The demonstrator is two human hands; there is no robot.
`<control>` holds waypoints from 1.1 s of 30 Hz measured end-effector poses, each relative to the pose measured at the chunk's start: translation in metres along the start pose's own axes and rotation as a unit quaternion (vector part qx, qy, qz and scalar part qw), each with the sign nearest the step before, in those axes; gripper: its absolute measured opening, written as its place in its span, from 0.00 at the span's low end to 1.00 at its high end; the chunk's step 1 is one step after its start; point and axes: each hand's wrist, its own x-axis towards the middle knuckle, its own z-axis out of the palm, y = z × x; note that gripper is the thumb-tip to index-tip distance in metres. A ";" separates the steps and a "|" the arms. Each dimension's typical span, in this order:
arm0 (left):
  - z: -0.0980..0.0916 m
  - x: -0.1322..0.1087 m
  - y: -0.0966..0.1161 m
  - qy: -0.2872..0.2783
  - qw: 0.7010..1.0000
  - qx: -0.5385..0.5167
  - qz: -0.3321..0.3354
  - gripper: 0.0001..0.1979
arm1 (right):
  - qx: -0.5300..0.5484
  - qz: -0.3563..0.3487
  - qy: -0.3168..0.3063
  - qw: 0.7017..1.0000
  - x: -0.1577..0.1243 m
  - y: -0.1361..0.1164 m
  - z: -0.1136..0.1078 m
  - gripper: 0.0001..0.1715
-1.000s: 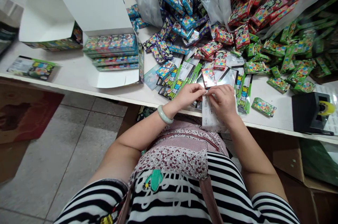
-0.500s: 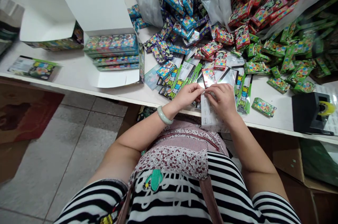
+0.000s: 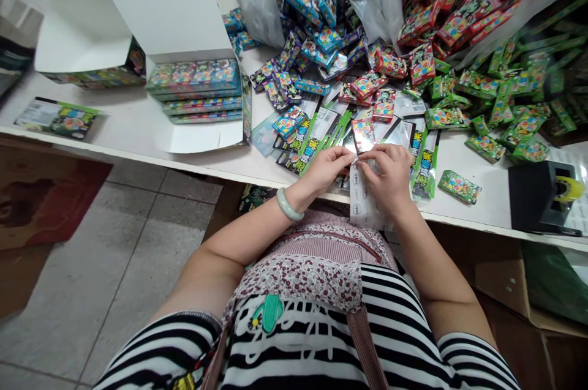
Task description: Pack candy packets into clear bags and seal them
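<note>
A white sheet with rows of printed oval marks (image 3: pixel 361 201) hangs over the table's front edge. My right hand (image 3: pixel 389 172) is closed on its upper part, thumb and fingers pinched near the top. Thumb and forefinger of my left hand (image 3: pixel 328 169), with a pale green bangle on the wrist, pinch at the sheet's top left corner. The fingertips of both hands nearly meet there; any small piece between them is too small to make out. Just beyond the fingers lies a small red candy box (image 3: pixel 362 135). Flat printed pouches (image 3: pixel 312 142) lie beneath and beside my hands.
Heaped small boxes in blue and purple (image 3: pixel 321 41), red (image 3: pixel 463 4) and green (image 3: pixel 505 93) cover the back and right. An open carton (image 3: pixel 197 139) holds stacked boxes at left. A black tape dispenser (image 3: pixel 535 197) stands at right, near a single green box (image 3: pixel 459 187).
My left hand and wrist have shifted slightly right. My right hand has turned a little over the sheet, and the pinch at its top edge is kept.
</note>
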 end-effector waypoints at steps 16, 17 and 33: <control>0.007 -0.002 0.002 0.009 0.992 -0.115 -0.056 0.13 | -0.029 -0.044 0.032 0.998 -0.006 -0.002 0.000 0.07; 0.007 -0.003 0.002 0.013 0.992 -0.117 -0.055 0.13 | -0.028 -0.048 0.028 0.998 -0.006 -0.001 0.000 0.07; 0.008 -0.002 -0.002 0.029 0.981 -0.168 -0.087 0.13 | -0.013 -0.073 0.014 0.997 -0.008 0.005 0.002 0.11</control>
